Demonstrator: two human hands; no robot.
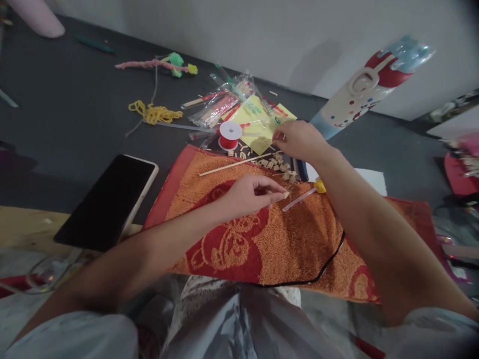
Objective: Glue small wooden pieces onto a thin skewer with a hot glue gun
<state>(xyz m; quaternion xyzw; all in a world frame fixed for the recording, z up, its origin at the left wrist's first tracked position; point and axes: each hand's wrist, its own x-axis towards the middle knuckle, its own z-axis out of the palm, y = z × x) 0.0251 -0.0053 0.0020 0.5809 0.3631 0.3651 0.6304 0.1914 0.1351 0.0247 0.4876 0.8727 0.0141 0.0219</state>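
My left hand point(251, 194) rests on an orange and red towel point(284, 239), fingers pinched on a small wooden piece point(286, 195). My right hand point(297, 139) reaches past the towel's far edge, fingers closed over a pile of small wooden pieces point(279, 165); what it holds I cannot make out. A thin wooden stick point(234, 165) lies across the towel's far edge. A clear tube with a yellow cap point(305, 194) lies on the towel between my hands.
A red thread spool point(229, 134), yellow paper point(258, 124), plastic bags of sticks point(220, 107) and yellow cord point(155, 113) lie beyond the towel. A dark phone point(108, 202) sits left. A patterned bottle point(368, 87) stands right. A black cord point(322, 271) crosses the towel.
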